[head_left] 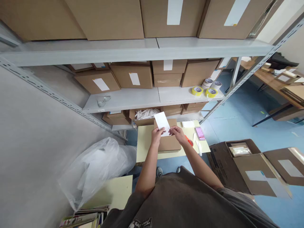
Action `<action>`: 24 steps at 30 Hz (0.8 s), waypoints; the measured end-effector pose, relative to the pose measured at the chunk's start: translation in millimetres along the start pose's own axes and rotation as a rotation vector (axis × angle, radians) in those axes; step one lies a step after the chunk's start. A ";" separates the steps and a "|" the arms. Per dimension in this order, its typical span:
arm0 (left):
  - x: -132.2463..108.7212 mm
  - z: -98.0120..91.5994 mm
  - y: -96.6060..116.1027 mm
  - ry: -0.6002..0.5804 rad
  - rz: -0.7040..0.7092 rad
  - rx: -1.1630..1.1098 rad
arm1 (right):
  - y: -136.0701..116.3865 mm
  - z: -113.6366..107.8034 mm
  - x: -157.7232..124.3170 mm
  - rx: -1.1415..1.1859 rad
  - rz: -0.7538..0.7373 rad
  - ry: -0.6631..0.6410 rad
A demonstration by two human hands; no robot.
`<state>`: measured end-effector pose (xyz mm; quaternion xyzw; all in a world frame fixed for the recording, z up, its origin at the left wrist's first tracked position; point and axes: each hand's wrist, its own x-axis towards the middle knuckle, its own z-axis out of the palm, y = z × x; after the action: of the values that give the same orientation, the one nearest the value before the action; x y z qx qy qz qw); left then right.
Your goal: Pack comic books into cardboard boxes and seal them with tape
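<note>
Viewing sheet [161, 120] held above box [169, 144] | left hand [157, 135]: thumb and fingers pinching its lower left edge | right hand [178, 133]: fingertips bunched at lower right corner, grip I cannot tell | likely light, thin, easily creased; I'd hold it by edges

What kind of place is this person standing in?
It's probably a storeroom where things get packed. Metal shelves hold lots of cardboard boxes, rolls of tape sit on one shelf, and a brown box lies on a small table.
</note>
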<state>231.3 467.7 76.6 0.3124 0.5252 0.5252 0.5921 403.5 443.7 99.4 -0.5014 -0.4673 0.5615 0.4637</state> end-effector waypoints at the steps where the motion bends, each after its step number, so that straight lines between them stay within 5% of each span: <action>1: -1.6 2.8 -0.2 -0.004 0.006 -0.001 | -0.4 -2.9 -0.9 -0.002 -0.007 -0.007; 8: -10.0 22.4 -4.1 -0.017 -0.012 0.038 | 4.8 -24.3 -4.7 0.010 -0.051 -0.007; 12: -18.4 31.2 -3.2 0.102 0.167 0.201 | 2.6 -33.9 -8.8 0.041 -0.110 -0.032; 18: -39.8 53.2 8.4 -0.286 0.256 0.309 | -5.5 -46.9 -14.0 0.004 -0.173 -0.079; 24: -46.3 73.8 7.9 -0.144 0.148 0.136 | -9.7 -63.8 -21.2 0.063 -0.195 -0.096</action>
<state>303.9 439.1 116.1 0.4268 0.4915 0.5067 0.5653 469.0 427.8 107.9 -0.4112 -0.5175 0.5515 0.5088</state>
